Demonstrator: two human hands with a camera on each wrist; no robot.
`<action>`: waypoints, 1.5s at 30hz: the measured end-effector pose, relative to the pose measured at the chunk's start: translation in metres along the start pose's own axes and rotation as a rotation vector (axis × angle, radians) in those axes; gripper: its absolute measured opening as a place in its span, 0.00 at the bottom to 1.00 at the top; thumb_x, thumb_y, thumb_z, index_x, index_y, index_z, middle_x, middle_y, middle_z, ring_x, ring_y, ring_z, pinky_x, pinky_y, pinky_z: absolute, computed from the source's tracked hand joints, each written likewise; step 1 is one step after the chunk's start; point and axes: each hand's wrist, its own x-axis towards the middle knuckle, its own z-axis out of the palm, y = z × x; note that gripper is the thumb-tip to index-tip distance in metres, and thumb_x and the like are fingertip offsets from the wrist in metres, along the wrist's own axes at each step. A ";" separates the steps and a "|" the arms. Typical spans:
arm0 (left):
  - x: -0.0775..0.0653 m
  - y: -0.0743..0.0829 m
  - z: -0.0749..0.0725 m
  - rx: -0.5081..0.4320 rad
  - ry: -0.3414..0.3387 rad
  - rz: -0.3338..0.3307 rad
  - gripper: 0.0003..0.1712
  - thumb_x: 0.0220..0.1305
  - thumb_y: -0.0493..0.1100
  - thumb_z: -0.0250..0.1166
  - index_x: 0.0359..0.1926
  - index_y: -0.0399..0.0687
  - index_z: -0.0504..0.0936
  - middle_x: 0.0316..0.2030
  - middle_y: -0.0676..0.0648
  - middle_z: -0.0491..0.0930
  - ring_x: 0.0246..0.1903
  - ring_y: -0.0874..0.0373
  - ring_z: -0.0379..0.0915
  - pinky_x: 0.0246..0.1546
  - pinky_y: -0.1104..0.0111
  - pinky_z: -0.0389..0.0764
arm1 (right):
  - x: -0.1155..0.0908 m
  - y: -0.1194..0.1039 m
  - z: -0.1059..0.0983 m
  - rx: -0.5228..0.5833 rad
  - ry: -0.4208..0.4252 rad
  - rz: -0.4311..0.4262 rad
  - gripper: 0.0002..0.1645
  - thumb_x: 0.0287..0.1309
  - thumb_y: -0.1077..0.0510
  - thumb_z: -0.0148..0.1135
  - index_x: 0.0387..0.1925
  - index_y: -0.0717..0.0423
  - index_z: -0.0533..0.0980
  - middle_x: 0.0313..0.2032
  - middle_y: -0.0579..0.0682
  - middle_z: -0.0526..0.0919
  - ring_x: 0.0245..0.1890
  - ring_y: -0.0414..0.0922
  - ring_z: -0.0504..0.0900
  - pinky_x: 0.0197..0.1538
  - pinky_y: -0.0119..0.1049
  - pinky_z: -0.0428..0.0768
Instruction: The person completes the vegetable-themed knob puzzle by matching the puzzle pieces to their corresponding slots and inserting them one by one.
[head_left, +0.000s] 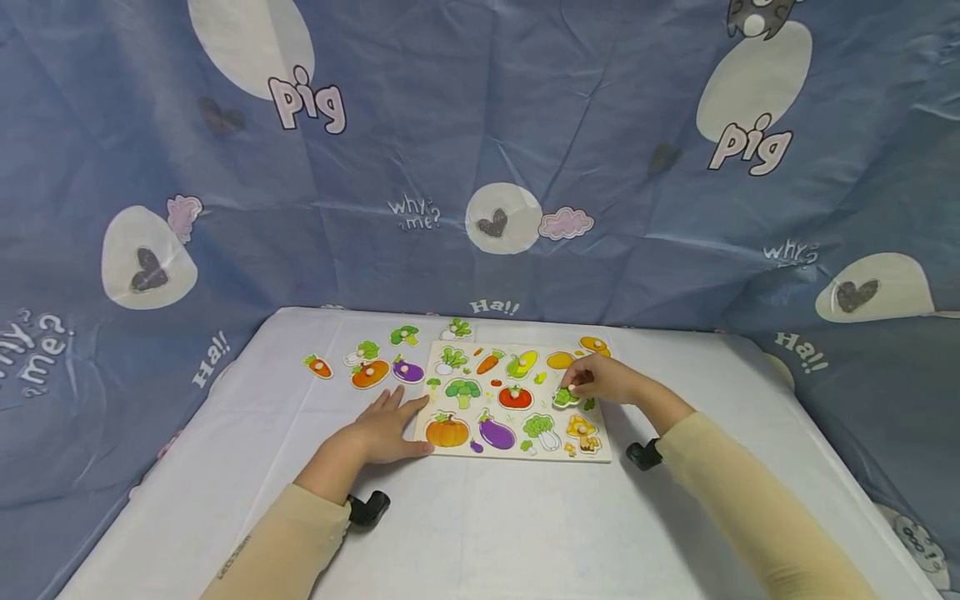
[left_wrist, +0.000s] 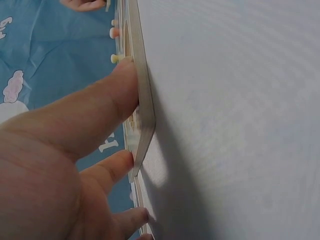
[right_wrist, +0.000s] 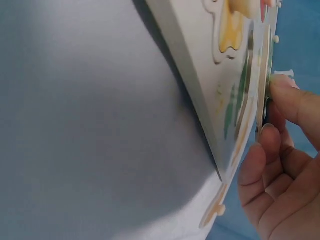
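The right hand point(head_left: 606, 379) pinches one green vegetable piece point(head_left: 564, 399) over the puzzle board point(head_left: 536, 455) — the left hand point(head_left: 384, 432), fingers apart, touches the board's edge.

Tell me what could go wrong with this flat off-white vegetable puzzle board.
The green vegetable-shaped puzzle piece pinched by the right hand doesn't look fully seated; it might slip or settle crooked.
The left hand touches the board only at its left end, so it might shift on the white table covering.
The rounded yellow-orange piece beyond the right hand could get bumped.
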 end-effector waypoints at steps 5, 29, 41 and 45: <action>0.001 -0.001 0.002 0.004 -0.001 -0.003 0.51 0.57 0.66 0.69 0.76 0.53 0.62 0.76 0.30 0.47 0.75 0.30 0.37 0.71 0.37 0.45 | 0.005 0.005 0.003 -0.017 0.002 0.013 0.06 0.65 0.68 0.62 0.41 0.60 0.82 0.36 0.50 0.81 0.36 0.44 0.74 0.40 0.35 0.76; -0.001 0.001 -0.001 0.003 0.001 0.007 0.51 0.58 0.65 0.69 0.76 0.52 0.62 0.76 0.29 0.46 0.75 0.29 0.38 0.71 0.37 0.45 | 0.009 0.008 0.008 -0.058 0.053 0.072 0.06 0.65 0.68 0.62 0.39 0.57 0.82 0.33 0.47 0.81 0.32 0.42 0.73 0.38 0.35 0.75; 0.001 0.000 0.000 0.002 -0.005 -0.014 0.51 0.58 0.64 0.69 0.77 0.54 0.61 0.77 0.31 0.46 0.75 0.31 0.36 0.72 0.38 0.44 | 0.008 0.009 0.010 -0.044 0.073 0.081 0.05 0.64 0.68 0.63 0.39 0.57 0.82 0.32 0.47 0.80 0.32 0.42 0.73 0.37 0.35 0.75; 0.000 0.000 0.000 0.002 -0.006 -0.013 0.51 0.58 0.64 0.69 0.77 0.53 0.61 0.76 0.31 0.46 0.75 0.31 0.36 0.71 0.37 0.44 | 0.007 0.009 0.009 -0.053 0.070 0.087 0.05 0.64 0.67 0.64 0.39 0.56 0.82 0.32 0.47 0.80 0.32 0.42 0.74 0.37 0.35 0.75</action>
